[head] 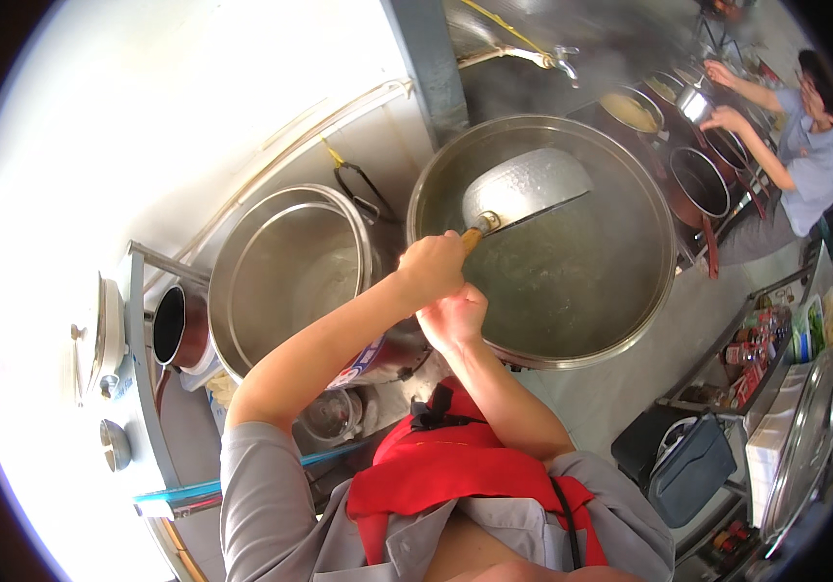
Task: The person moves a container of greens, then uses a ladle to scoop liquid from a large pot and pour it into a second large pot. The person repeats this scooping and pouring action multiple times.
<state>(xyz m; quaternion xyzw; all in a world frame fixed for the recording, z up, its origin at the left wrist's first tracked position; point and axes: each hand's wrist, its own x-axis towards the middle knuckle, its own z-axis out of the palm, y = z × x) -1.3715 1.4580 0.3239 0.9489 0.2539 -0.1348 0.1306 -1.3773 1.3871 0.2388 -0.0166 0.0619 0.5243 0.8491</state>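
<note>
My left hand [432,268] grips the wooden handle [472,240] of a hammered metal saucepan [525,185]. Just below it, my right hand [454,314] is closed around the handle's rear end, which the hands hide. The saucepan is tipped over, its mouth turned down toward the greenish, steaming liquid [554,284] in a large round metal pot [667,291]. Whether its rim touches the liquid, I cannot tell. To the left stands a second tall metal pot [223,254], with pale cloudy liquid visible inside.
A tap [565,65] sticks out behind the large pot. At right, a co-worker [809,160] holds a metal vessel [694,105] above several dark-red saucepans [700,185]. A shelf cart [744,422] carries bottles and a metal lid [798,451]. Left, a dark-red saucepan [194,335] sits near the counter [143,407].
</note>
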